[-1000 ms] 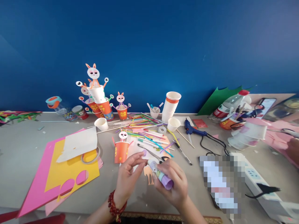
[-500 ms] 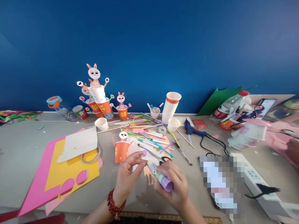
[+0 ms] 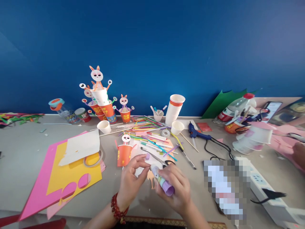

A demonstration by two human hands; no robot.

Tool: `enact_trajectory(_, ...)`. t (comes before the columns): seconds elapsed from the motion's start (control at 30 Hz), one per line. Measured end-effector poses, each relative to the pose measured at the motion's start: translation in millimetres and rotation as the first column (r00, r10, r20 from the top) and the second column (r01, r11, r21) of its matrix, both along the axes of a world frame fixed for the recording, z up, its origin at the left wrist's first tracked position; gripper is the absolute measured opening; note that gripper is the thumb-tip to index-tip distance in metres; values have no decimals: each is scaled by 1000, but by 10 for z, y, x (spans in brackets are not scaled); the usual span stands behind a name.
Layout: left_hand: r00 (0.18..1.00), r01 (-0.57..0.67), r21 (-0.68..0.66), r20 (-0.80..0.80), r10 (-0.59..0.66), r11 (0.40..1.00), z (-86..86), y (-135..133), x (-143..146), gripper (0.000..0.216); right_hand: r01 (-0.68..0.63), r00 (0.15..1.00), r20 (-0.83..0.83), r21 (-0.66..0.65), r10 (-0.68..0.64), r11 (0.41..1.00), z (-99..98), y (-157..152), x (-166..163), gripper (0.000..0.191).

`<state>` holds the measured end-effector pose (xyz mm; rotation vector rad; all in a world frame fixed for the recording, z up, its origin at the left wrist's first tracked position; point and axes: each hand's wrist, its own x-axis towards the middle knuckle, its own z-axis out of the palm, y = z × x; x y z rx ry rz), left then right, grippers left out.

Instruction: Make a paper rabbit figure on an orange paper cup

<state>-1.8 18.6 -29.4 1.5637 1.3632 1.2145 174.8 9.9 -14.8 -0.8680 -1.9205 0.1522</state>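
My right hand point(image 3: 175, 187) is wrapped round a purple glue stick point(image 3: 163, 183), its tip pointing up and left over an orange paper cut-out point(image 3: 151, 176) on the table. My left hand point(image 3: 132, 181), with a red bead bracelet on the wrist, pinches something small next to the stick's tip; I cannot make out what. The stick's purple cap point(image 3: 147, 156) lies just beyond my fingers. An orange cup with a bunny face point(image 3: 124, 152) stands just past my left hand.
Coloured straws and pens point(image 3: 150, 135), scissors point(image 3: 157, 158), a blue glue gun point(image 3: 196, 133), stacked paper cups point(image 3: 173, 108) and finished bunny cups point(image 3: 101, 95) fill the far side. Pink and yellow sheets point(image 3: 59, 178) lie left, a power strip point(image 3: 262, 184) right. Another person's hand point(image 3: 299, 152) shows far right.
The glue stick has tilted a little and drawn closer to my left fingers. Otherwise both hands stay in place.
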Motion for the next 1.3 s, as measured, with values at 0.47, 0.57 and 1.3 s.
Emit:
enact_trajectory(0.47, 976, -45, -144, 207, 75, 989, -59, 42, -49, 32, 304, 815, -442, -224, -375, 926, -96, -65, 357, 31)
enact_trajectory(0.57, 967, -42, -187, 241, 87, 982, -47, 52, -78, 34, 4, 558, -672, -585, -487, 811, -214, -81, 396, 18)
enact_trajectory(1.3, 492, 486, -408, 859, 144, 773, 27, 42, -199, 32, 204, 979, 73, -388, -190, 899, -637, 58, 218, 65)
